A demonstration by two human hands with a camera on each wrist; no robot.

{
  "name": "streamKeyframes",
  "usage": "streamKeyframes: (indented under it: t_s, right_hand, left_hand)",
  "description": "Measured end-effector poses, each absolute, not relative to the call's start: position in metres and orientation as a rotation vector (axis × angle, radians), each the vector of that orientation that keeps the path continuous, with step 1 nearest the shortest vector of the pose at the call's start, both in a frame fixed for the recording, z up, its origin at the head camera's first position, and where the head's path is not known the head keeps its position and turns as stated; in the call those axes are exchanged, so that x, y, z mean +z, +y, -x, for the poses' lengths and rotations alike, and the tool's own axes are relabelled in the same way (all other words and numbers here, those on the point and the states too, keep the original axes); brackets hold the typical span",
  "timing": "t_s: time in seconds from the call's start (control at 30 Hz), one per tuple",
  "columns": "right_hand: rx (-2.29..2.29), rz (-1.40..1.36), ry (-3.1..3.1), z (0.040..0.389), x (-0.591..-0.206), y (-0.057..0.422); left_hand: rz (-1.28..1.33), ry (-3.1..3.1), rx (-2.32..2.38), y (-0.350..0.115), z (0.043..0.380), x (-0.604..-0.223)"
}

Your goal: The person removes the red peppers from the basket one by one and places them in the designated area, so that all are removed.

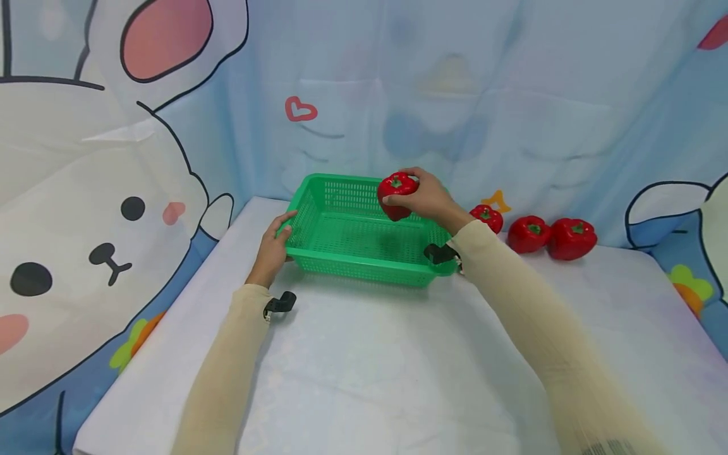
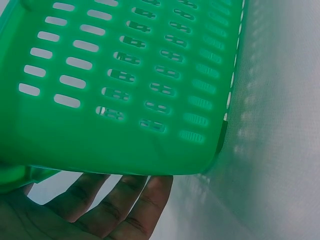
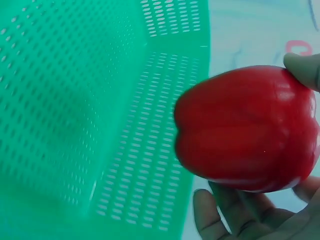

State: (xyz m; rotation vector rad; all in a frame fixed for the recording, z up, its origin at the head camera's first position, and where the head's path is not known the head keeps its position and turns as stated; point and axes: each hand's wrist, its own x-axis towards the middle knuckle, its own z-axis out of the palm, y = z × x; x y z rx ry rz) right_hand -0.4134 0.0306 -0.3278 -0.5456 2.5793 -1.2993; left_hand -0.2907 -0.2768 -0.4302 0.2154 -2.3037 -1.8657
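A red bell pepper [image 1: 396, 184] with a green stem is held up over the back right part of a green plastic basket [image 1: 358, 268]. My right hand [image 1: 429, 197] grips the pepper, thumb on one side and fingers on the other. The right wrist view shows the smooth underside of the bell pepper [image 3: 245, 130] beside the perforated basket wall [image 3: 150, 135]. At the basket's left end, my left hand [image 1: 272, 248] holds the rim. From the left wrist, the fingers [image 2: 150, 205] reach against the outside of the slotted basket [image 2: 125, 145].
Three more red bell peppers stand in a row right of the basket: one [image 1: 486, 218] partly behind the right forearm, one in the middle [image 1: 529, 234] and one farthest right [image 1: 572, 239]. A white cloth covers the table [image 1: 364, 366]. A printed curtain [image 1: 352, 76] hangs behind.
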Motion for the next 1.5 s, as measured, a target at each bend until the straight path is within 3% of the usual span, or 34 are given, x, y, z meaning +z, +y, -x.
streamKeyframes:
  t_s: [0.3,0.73,1.17,1.5]
  right_hand:
    - [-1.23,0.513,2.659,0.371,-0.319,0.081]
    - [-1.468,0.298,2.832,0.307,-0.34,0.161]
    - [-1.615,-0.25,2.976,0.316,-0.374,0.234]
    - [-1.424,-0.21,2.923,0.338,-0.415,0.256]
  left_hand:
    - [-0.188,-2.314,-1.845,-0.277,0.288,-0.431]
    - [-0.188,-2.326,-1.843,-0.276,0.286,-0.43]
    - [-0.212,-2.331,-1.858,-0.273,0.287,-0.43]
    - [-0.196,-2.342,-1.85,-0.273,0.288,-0.43]
